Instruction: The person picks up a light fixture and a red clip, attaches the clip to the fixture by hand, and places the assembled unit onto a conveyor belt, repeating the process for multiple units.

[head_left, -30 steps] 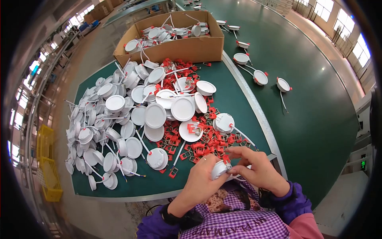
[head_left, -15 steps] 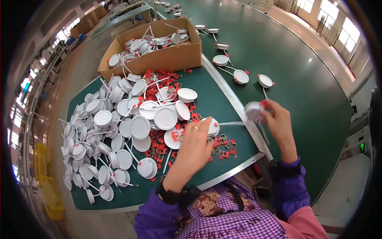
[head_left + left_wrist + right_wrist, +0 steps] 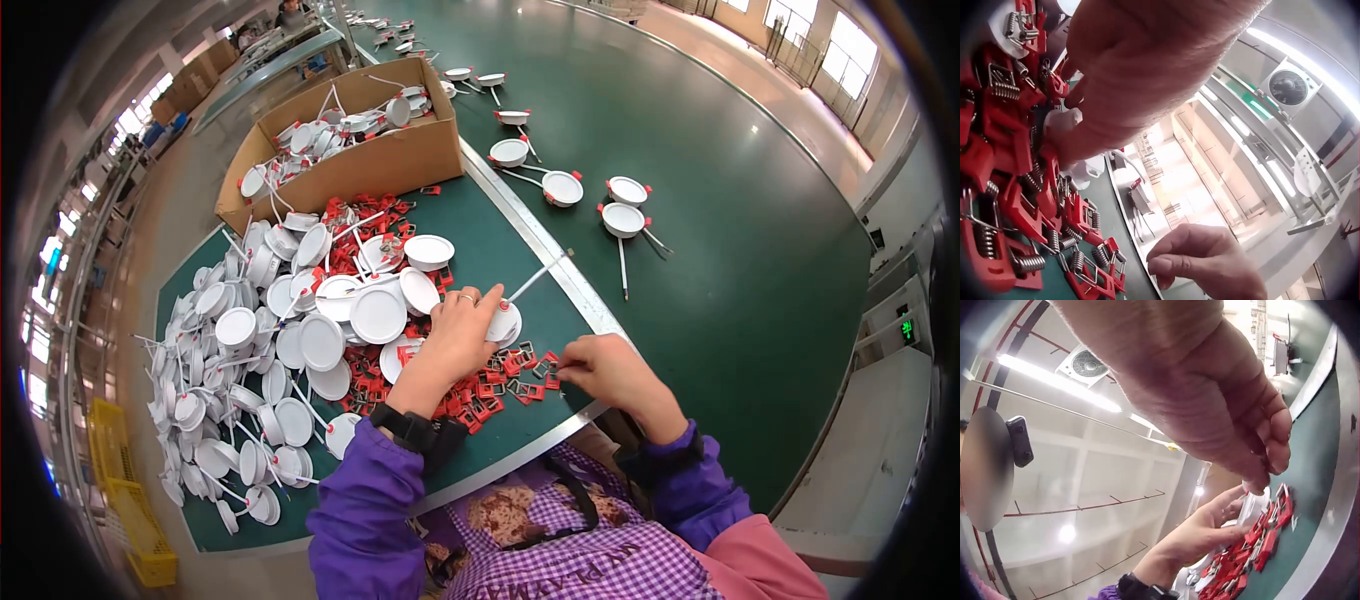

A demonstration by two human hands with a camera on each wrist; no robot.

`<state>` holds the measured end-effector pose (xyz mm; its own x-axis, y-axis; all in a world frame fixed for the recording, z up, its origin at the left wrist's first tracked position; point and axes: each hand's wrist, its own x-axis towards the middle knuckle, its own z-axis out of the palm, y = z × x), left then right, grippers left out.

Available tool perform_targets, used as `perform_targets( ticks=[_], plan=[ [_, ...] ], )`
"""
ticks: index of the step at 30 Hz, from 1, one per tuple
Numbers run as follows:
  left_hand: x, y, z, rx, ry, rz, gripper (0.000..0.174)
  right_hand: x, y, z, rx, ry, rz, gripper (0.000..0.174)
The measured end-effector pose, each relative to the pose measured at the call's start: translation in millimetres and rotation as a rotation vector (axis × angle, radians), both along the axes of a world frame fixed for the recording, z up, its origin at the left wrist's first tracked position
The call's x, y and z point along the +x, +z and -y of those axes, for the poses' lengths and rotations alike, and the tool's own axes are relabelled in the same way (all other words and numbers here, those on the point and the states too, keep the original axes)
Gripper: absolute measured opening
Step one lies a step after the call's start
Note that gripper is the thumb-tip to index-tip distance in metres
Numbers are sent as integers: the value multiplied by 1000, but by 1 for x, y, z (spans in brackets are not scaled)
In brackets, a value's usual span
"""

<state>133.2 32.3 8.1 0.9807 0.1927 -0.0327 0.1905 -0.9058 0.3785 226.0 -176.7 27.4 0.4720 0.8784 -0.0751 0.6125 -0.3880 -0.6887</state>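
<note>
The left hand [image 3: 455, 338] grips a white round downlight [image 3: 508, 324] at the right side of the pile; its white cable [image 3: 540, 275] points up toward the metal edge. In the right wrist view, that hand's [image 3: 1200, 534] thumb and fingers lie around the lamp's side [image 3: 1252, 509]. The right hand [image 3: 618, 375] hovers at the right end of the red spring clips [image 3: 480, 395], fingers loosely bent, fingertips close to the outermost clip [image 3: 547, 368]. No object shows between its fingers in the left wrist view, where the same hand [image 3: 1207, 259] appears low.
Many white downlights [image 3: 322, 342] are heaped on the green table at left. Behind them stands a cardboard box [image 3: 370, 160] of more lamps. A metal rail [image 3: 540, 240] divides the table from a green belt [image 3: 730, 310], where clipped lamps [image 3: 623, 220] lie in a line.
The right hand set a clipped downlight on the belt beside the others, then came back to the clips. The left hand reached over the table and took hold of another downlight.
</note>
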Motion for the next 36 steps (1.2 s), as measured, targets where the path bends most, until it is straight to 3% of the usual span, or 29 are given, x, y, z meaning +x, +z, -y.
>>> perform_targets(
  ticks=[6, 10, 12, 14, 16, 18, 20, 21, 22, 25, 26, 28, 30, 34, 36],
  plan=[
    [14, 13, -3, 38, 10, -130, 63, -19, 2, 0, -97, 7, 143, 15],
    [16, 14, -4, -16, -21, -28, 56, -14, -6, 6, -104, 53, 223, 14],
    [11, 25, 1, -270, 141, -36, 56, -15, -4, 6, -119, 41, 226, 14],
    [3, 27, 3, -309, 149, 95, 61, -17, 1, 7, -112, 30, 221, 10],
    [-6, 33, 5, -384, 272, 409, 66, -16, -5, 8, -66, 31, 277, 9],
    [-17, 32, 2, -337, 310, 430, 66, -16, -9, 8, -20, 35, 333, 10],
    [-32, 35, 2, -993, 422, 384, 70, -15, -8, 9, 50, -12, 250, 10],
    [-40, 43, 10, -1134, 441, 416, 60, -14, -8, 11, 77, -20, 210, 9],
    [-48, 44, 15, -1133, 447, 414, 60, -15, -3, 10, 78, -17, 205, 9],
    [-67, 45, 32, -1444, 555, 483, 44, -20, 17, 1, 206, -249, -376, 9],
    [-71, 45, 38, -1447, 557, 475, 44, -22, 17, -2, 202, -254, -380, 9],
    [-79, 42, 52, -1442, 559, 515, 38, -26, 15, -8, 317, -294, -640, 12],
    [-83, 37, 64, -1412, 529, 545, 34, -36, 22, -14, 333, -281, -656, 12],
    [-89, 27, 79, -1389, 534, 592, 33, -53, 24, -25, 324, -260, -509, 8],
    [-90, 25, 82, -1303, 561, 649, 33, -59, 22, -28, 380, -130, 21, 11]
  ],
)
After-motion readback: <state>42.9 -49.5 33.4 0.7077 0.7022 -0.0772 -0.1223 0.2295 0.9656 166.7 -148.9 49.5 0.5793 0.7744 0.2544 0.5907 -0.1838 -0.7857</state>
